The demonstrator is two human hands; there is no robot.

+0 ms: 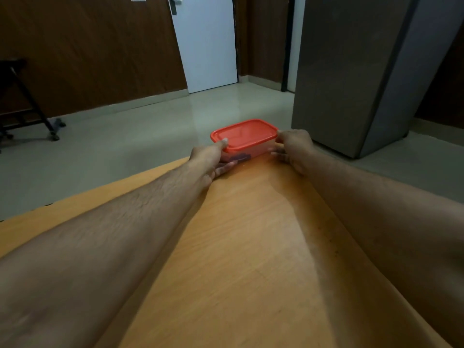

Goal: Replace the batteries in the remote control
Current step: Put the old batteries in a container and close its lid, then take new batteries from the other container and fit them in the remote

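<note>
A clear plastic box with an orange-red lid (244, 134) stands at the far edge of the wooden table (251, 247). Something dark shows dimly through its front wall; I cannot tell what it is. My left hand (211, 159) grips the box's left end, thumb on the lid's rim and fingers along the lower side. My right hand (292, 146) grips the right end, thumb at the lid's corner and fingers curled against the wall. Both arms are stretched far out across the table. No remote control or batteries are in view.
Beyond the table lies a pale tiled floor (150, 126). A grey cabinet (351, 71) stands at the right, close to the table's far corner. A white door (208, 46) is at the back, and a dark wheeled stand (30, 106) at the left.
</note>
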